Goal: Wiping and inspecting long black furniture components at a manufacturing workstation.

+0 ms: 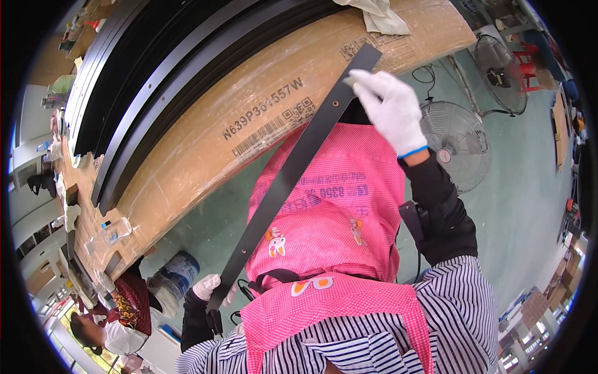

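A long flat black strip (288,176) with small screw holes slants across the front of my pink apron. My left hand (207,287), in a white glove, is closed around its lower end. At the upper end, my right hand (392,111), gloved in white with a blue cuff edge, grips the strip's edge between thumb and fingers. That end overlaps the edge of a cardboard-covered table (205,168). Several similar black strips (187,68) lie side by side on the table, to the far left.
A white cloth (381,17) lies at the table's far edge. Two floor fans (458,146) stand to the right, near a red stool (529,68). Another person (121,318) is at the lower left, beside a bucket (180,268). Clear tape or plastic (112,230) sits on the table's left corner.
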`<action>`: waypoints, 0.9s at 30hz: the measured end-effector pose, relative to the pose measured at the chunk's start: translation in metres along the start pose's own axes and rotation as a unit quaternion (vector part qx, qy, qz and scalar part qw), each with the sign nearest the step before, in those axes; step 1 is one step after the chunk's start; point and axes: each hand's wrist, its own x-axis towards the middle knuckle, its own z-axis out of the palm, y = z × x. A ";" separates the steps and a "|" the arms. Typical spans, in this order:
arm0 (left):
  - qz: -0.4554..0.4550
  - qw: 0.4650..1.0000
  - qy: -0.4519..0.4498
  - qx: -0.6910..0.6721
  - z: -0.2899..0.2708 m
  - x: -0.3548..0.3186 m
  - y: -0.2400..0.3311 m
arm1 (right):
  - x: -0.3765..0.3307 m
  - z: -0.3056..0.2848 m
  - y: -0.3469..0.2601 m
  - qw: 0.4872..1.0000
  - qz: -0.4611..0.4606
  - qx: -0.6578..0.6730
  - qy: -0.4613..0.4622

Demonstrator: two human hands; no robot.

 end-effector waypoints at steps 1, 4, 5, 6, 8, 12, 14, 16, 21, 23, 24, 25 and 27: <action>-0.005 1.000 0.000 0.008 0.002 -0.003 0.005 | -0.008 0.002 -0.003 1.000 -0.024 -0.001 -0.006; -0.006 1.000 -0.003 0.010 0.004 -0.002 0.008 | -0.015 0.006 -0.007 0.997 -0.058 -0.032 -0.050; -0.004 1.000 -0.009 0.007 0.004 -0.002 0.007 | -0.007 0.003 -0.006 0.998 -0.052 -0.021 -0.028; -0.006 1.000 -0.010 0.006 0.004 -0.001 0.009 | -0.001 0.000 -0.002 0.999 -0.044 -0.014 -0.004; 0.002 1.000 -0.006 0.018 0.006 0.003 0.013 | 0.000 0.003 0.003 1.000 0.004 -0.025 0.005; 0.023 1.000 -0.007 0.016 0.006 0.004 0.003 | -0.045 0.022 -0.037 0.990 -0.127 0.009 -0.067; 0.030 0.999 0.002 0.027 0.007 0.006 0.003 | -0.059 0.024 -0.048 0.985 -0.132 0.042 -0.103; 0.035 0.999 -0.001 0.033 0.011 0.007 0.011 | -0.036 0.016 -0.035 0.992 -0.078 0.096 -0.027; 0.005 1.000 -0.012 0.001 0.016 0.005 0.015 | -0.023 0.005 -0.016 0.999 -0.027 0.017 0.001; 0.016 1.000 0.001 0.025 0.016 0.006 0.012 | -0.054 0.012 -0.040 0.993 -0.069 0.036 -0.083; 0.018 0.999 -0.001 0.027 0.015 0.007 0.011 | -0.067 0.016 -0.046 0.986 -0.091 0.028 -0.134; 0.001 1.000 -0.005 0.008 0.014 0.007 0.010 | -0.072 0.014 -0.050 0.976 -0.094 0.058 -0.187; -0.011 1.000 -0.005 -0.010 0.013 0.008 0.007 | -0.056 0.012 -0.045 0.969 -0.131 0.077 -0.196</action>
